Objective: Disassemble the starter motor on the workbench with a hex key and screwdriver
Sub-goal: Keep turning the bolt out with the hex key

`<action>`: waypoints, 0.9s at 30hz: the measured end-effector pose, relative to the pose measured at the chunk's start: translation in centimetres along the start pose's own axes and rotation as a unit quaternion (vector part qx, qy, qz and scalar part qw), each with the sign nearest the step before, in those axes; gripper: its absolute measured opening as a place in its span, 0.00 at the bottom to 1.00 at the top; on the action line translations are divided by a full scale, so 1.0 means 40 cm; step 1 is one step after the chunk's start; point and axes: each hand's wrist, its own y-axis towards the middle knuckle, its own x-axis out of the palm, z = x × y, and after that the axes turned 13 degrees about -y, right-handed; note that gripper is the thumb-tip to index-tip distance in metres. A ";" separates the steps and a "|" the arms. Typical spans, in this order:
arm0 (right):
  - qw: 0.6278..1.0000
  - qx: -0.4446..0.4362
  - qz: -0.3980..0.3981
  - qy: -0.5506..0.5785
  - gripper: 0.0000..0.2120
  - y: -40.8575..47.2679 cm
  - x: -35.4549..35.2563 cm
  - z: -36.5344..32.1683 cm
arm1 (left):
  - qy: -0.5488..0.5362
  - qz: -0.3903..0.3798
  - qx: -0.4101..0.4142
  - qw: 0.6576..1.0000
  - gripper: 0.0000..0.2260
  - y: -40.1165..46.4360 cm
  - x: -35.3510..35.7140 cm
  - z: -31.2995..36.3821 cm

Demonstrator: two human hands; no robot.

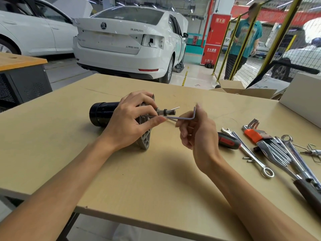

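The left hand (132,119) is reaching in from the lower left and lying over the starter motor (121,115). Its fingers (147,101) are curling over the top of the grey metal plate, and its thumb is pressing on the long part of the hex key (184,117). The right hand (196,133) is coming up from the lower right with the wrist bent. Its fingers are half curled and pinching the hex key near the bend, so the short end is sticking up past the fingertips.

The starter motor is lying on its side near the middle of the tan counter (139,180). Its body is a smooth black round can pointing left. The flat grey plate has holes in it and is standing on its edge. A short shiny shaft is poking out to the right, just above the hex key. The hex key is a thin silver bar shaped like an L.

To the right, tools are lying on the counter. A screwdriver (228,140) with a black and red handle is sitting just behind the right hand. Next to it are a long shiny wrench (250,153) and a hex key set (255,133) in an orange holder. More silver wrenches are piling up near the right edge. A white car (125,40) is parked behind the counter.
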 end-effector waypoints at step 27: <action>0.998 -0.034 -0.044 0.010 0.24 -0.002 -0.002 0.006 | -0.007 -0.004 -0.011 1.000 0.18 -0.001 -0.004 0.004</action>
